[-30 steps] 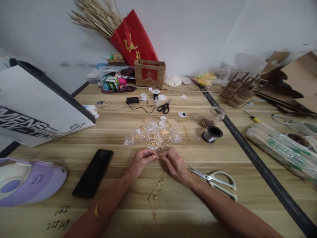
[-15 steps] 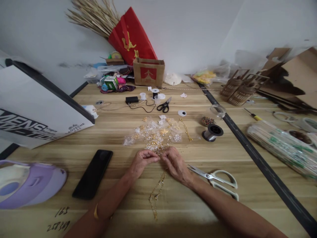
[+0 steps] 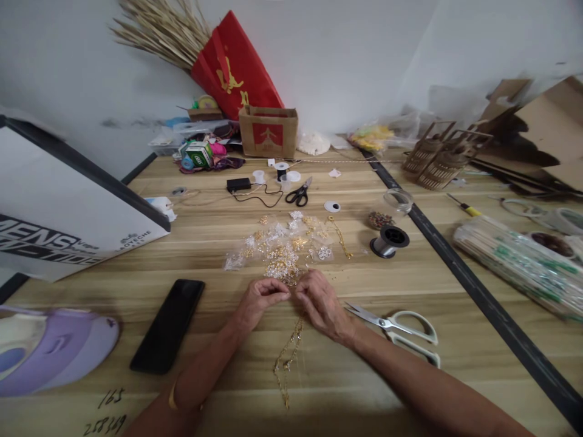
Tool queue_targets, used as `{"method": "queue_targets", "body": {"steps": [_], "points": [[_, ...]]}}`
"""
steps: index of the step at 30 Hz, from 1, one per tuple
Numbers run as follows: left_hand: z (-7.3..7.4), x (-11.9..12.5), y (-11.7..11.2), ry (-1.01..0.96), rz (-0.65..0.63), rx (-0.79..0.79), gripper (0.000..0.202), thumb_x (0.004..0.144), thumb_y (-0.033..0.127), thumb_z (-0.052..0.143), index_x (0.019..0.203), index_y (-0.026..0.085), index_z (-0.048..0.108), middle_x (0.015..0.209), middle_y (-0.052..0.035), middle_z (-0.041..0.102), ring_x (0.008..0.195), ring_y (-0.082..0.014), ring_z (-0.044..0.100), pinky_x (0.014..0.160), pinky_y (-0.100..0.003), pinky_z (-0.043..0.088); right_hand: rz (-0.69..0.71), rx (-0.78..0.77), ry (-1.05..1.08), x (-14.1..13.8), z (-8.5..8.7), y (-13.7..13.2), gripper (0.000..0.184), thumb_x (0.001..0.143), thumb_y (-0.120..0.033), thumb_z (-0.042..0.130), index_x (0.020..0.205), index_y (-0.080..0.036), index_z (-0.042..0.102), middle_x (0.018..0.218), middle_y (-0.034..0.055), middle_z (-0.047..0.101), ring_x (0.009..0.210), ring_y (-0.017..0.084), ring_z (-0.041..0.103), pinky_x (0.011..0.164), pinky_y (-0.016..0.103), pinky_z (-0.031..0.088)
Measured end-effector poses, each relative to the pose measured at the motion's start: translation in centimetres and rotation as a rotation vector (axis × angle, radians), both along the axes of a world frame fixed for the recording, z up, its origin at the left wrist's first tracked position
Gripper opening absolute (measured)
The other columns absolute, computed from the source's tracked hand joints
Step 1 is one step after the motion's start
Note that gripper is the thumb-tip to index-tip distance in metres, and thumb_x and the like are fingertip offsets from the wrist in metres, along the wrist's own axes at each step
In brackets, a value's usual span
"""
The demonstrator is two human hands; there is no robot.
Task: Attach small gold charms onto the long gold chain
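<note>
My left hand [image 3: 265,298] is pinched, thumb against forefinger, around something too small to make out. Close beside it, a narrow gap away, my right hand [image 3: 319,303] has its fingers closed on the upper end of a gold chain [image 3: 286,365]. From there the chain, set with small bright pieces, trails toward me over the wooden table. Just beyond my fingertips lies a pile of gold and clear beads [image 3: 281,261], among small plastic bags [image 3: 273,233]. White-handled scissors [image 3: 392,328] lie partly open to the right of my right hand.
A black phone [image 3: 168,325] and a purple visor [image 3: 59,349] lie at left. A wire spool [image 3: 389,241], a bead jar [image 3: 381,218] and another gold chain [image 3: 340,237] are at right. Black scissors [image 3: 298,193] lie farther back. A white box [image 3: 77,206] stands far left.
The view has shifted slightly. Both hands stay pinched close together in front of the bead pile, and the chain lies almost as before.
</note>
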State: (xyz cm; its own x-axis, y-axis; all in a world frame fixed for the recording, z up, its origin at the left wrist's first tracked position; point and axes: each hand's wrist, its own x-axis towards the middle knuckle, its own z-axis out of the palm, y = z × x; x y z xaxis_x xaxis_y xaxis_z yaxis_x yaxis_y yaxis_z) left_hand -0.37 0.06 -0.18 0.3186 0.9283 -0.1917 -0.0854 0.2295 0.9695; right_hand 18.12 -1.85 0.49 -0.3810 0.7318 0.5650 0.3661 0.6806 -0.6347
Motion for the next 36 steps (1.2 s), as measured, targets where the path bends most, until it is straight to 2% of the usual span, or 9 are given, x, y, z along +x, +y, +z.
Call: {"method": "queue_targets", "body": {"steps": [10,22,28,36], "points": [[-0.04,0.13,0.00,-0.045,0.003,-0.040,0.015,0.057,0.022,0.081,0.064,0.013,0.070,0.063,0.0001,0.069,0.060,-0.0099,0.058,0.063,-0.020,0.045,0.000,0.049,-0.007,-0.05,-0.05,0.01,0.008,0.091,-0.014,0.042,0.088,-0.019,0.049,0.083,0.0063,0.053,0.083,0.019,0.048,0.077,0.037,0.042],[-0.37,-0.02,0.13,-0.065,-0.018,-0.012,0.013,0.059,0.021,0.081,0.065,0.014,0.071,0.063,-0.0003,0.069,0.060,-0.0097,0.059,0.063,-0.019,0.045,-0.001,0.105,-0.062,0.18,-0.60,0.12,0.009,0.089,-0.013,0.043,0.092,-0.019,0.049,0.086,0.0060,0.054,0.087,0.020,0.050,0.088,0.045,0.040],[-0.71,-0.22,0.09,-0.070,-0.049,-0.001,0.013,0.061,0.021,0.080,0.066,0.014,0.071,0.066,-0.0006,0.070,0.062,-0.0100,0.060,0.065,-0.020,0.045,-0.013,0.113,-0.081,0.19,-0.74,0.09,0.007,0.089,-0.013,0.044,0.092,-0.018,0.049,0.086,0.0061,0.055,0.087,0.019,0.050,0.089,0.045,0.040],[-0.42,-0.04,0.07,-0.043,-0.027,-0.005,0.016,0.058,0.023,0.081,0.064,0.013,0.070,0.064,-0.0011,0.068,0.060,-0.0108,0.059,0.063,-0.021,0.045,-0.013,0.134,-0.109,0.22,-0.79,0.13,0.007,0.089,-0.013,0.045,0.092,-0.018,0.049,0.085,0.0059,0.055,0.086,0.019,0.050,0.089,0.044,0.040]]}}
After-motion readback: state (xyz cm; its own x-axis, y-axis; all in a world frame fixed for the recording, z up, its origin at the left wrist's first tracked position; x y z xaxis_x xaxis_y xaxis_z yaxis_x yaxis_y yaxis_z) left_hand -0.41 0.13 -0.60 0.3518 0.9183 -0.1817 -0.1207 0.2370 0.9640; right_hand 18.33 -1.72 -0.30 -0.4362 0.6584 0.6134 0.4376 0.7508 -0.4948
